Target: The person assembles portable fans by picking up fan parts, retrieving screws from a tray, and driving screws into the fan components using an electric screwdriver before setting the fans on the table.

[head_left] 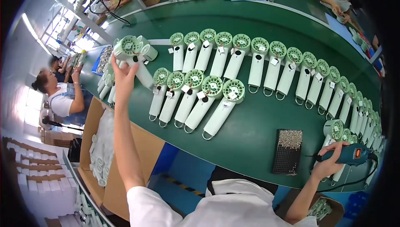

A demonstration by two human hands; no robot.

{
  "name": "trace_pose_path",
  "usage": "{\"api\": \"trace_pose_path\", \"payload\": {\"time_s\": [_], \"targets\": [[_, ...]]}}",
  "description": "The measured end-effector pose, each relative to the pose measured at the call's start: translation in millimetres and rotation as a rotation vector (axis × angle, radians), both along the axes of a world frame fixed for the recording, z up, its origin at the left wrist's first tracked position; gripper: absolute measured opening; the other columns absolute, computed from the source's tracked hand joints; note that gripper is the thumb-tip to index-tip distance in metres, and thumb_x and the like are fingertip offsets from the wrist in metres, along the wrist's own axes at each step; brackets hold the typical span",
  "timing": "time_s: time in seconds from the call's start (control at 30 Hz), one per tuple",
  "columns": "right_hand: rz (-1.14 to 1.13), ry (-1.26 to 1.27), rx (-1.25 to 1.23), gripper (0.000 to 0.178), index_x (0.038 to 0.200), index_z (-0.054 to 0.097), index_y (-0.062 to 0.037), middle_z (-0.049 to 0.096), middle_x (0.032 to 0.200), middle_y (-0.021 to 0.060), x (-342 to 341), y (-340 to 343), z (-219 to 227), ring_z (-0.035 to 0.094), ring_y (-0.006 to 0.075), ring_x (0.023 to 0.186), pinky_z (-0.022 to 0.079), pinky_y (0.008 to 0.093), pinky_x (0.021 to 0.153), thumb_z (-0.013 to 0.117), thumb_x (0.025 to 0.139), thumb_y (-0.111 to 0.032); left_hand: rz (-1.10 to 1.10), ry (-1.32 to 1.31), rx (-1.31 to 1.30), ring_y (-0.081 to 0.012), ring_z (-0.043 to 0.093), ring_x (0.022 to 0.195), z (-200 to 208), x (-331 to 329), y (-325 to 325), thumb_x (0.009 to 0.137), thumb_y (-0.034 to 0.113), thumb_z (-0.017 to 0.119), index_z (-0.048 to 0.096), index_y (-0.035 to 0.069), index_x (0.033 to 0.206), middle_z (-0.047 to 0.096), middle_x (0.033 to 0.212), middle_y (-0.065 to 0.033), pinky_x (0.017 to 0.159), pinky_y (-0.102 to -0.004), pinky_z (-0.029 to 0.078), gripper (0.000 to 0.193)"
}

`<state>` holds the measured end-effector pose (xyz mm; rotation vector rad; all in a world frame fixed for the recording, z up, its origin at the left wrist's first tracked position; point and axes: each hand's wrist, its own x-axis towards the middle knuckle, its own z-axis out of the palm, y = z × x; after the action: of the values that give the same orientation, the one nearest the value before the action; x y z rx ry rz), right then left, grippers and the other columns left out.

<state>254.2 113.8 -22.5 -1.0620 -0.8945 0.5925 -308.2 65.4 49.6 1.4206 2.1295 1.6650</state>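
Observation:
At the left of the green worktable my left hand [123,75] is closed round a pale green handheld fan [128,45], below its round head. Its fan head faces up, and the handle slants down to the right, beside other fan parts partly hidden behind it. On the far right, my right hand [327,166] grips a teal electric screwdriver [354,154], whose thin bit points left and whose cord trails right. Next to it is a black tray [287,158] with many small metal screws. Two rows of fans [212,86] with open grilles and wrist loops lie between my hands.
More fans [362,116] crowd the right end of the table [258,122]. A blue bin [101,62] of small metal parts stands at the left. Below is a cardboard box [135,156] with white parts. Co-workers sit left and across the table.

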Motion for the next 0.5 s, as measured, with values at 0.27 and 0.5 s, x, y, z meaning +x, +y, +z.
{"api": "trace_pose_path", "payload": {"time_s": [0.27,0.5], "targets": [[0.066,-0.029,-0.006,0.022,0.114,0.046,0.0028,0.049,0.065,0.0046,4.3,-10.1,6.5,0.045,0.0119,0.045,0.04,0.0252,0.046,0.053,0.097,-0.01,-0.523,-0.964,0.149,-0.0241,0.062,0.089,-14.6,130.6,-49.1,0.09,0.006,0.058,0.013,0.009,0.153,0.06,0.113,-0.0173,0.079,-0.0364,0.051,0.078],[0.162,-0.045,0.168,0.02,0.111,0.039,-0.0036,0.052,0.063,0.011,-22.7,-10.6,44.1,0.044,0.0205,0.037,0.041,0.0333,0.036,0.042,0.099,-0.019,-0.296,-0.676,-0.199,-0.0192,0.06,0.065,-28.6,231.3,-74.0,0.077,0.018,0.073,0.015,0.01,0.153,0.055,0.119,-0.0173,0.046,-0.0268,0.049,0.096]]}}
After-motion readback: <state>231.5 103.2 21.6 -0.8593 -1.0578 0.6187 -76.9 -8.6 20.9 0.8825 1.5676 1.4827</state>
